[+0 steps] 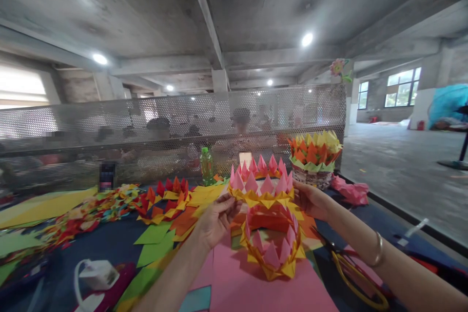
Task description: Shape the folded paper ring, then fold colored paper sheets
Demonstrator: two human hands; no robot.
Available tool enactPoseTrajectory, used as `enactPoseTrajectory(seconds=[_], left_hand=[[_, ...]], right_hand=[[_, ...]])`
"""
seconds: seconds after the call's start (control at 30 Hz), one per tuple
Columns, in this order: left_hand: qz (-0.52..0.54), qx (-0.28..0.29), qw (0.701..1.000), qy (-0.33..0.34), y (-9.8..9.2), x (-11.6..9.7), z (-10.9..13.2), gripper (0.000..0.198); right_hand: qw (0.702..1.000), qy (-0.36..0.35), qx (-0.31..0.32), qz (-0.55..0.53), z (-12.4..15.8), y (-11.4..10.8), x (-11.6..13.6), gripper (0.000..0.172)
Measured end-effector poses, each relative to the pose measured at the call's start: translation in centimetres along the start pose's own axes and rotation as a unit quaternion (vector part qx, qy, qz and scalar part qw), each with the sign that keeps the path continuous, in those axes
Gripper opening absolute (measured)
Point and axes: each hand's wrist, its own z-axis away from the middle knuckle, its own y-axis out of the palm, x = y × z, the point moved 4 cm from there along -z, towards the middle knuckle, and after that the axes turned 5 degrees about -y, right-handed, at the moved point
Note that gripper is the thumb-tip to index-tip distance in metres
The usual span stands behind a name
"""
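Pinching opposite sides of the upper pink-and-yellow folded-paper ring [261, 199] with left hand [219, 217] and right hand [310, 200], needing light, even pressure to spare pink petals [251, 183]

Between my left hand [224, 214] and my right hand [310, 200], the raised pink-and-yellow paper ring [261, 190] filled the gap, and a lower paper ring [272, 256] stood beneath it, blocking the way straight down. Left of that lower ring, a bare stretch of pink sheet [228, 278] left room to reach in. Flat green paper [155, 234] beside my left forearm lay low enough to pass over, but the red paper ring [166, 200] rose beyond it. Ahead, the green bottle [206, 168] and mesh partition [183, 129] closed the far side. The paper-petalled basket [315, 158] stood behind my right hand; scissors [337, 261] obstructed the table just inside my right forearm.
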Motion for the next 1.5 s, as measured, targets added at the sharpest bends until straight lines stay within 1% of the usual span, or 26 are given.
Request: enactPoseTrajectory(seconds=[0.1, 0.23, 0.33, 0.47, 0.57, 0.7, 0.83, 1.0, 1.13, 1.3, 1.37, 1.5], left_hand=[[-0.005, 0.014, 1.0, -0.002, 0.0, 0.1, 0.1, 0.02], [-0.015, 0.039, 0.999, -0.02, 0.0, 0.1, 0.4, 0.018], [-0.025, 0.051, 0.998, -0.025, 0.0, 0.0, 0.7, 0.013], [-0.041, 0.053, 0.998, 0.004, -0.2, -0.4, 0.8, 0.016], [-0.051, 0.061, 0.997, 0.014, -0.3, -0.5, 0.8, 0.019], [-0.041, 0.077, 0.996, 0.012, -0.5, -0.6, 0.6, 0.02], [-0.049, 0.065, 0.997, 0.014, -0.8, -0.5, 0.6, 0.02], [-0.058, 0.025, 0.998, 0.028, -0.8, -0.5, 0.6, 0.019], [-0.067, 0.033, 0.997, 0.021, -0.6, -0.4, 0.6, 0.019], [-0.053, -0.005, 0.999, 0.011, -1.0, -0.2, 0.4, 0.028], [-0.06, 0.0, 0.998, 0.007, -1.0, -0.1, 0.2, 0.028], [-0.073, 0.021, 0.997, 0.011, -0.9, 0.0, 0.1, 0.022]], right_hand=[[1.0, 0.011, -0.02, -0.007, 0.3, 0.3, 0.1, 0.012], [1.0, 0.015, -0.016, 0.003, 1.1, 1.8, 0.7, 0.004], [1.0, 0.009, 0.002, 0.009, 1.6, 2.8, 1.2, 0.013], [1.0, -0.02, 0.018, 0.004, 1.7, 3.2, 1.4, 0.025], [0.999, -0.031, 0.018, 0.003, 1.6, 3.1, 1.4, 0.03], [0.999, -0.041, 0.015, 0.004, 1.7, 3.3, 1.5, 0.032], [0.999, -0.051, 0.015, 0.007, 1.7, 3.4, 1.7, 0.033], [0.998, -0.065, 0.01, 0.009, 1.7, 3.2, 2.0, 0.026], [0.997, -0.073, 0.02, 0.015, 1.7, 3.3, 2.1, 0.024], [0.995, -0.087, 0.039, 0.026, 1.7, 3.5, 2.3, 0.02], [0.994, -0.09, 0.045, 0.031, 1.8, 3.7, 2.3, 0.02], [0.994, -0.087, 0.042, 0.055, 2.2, 4.0, 2.6, 0.02]])
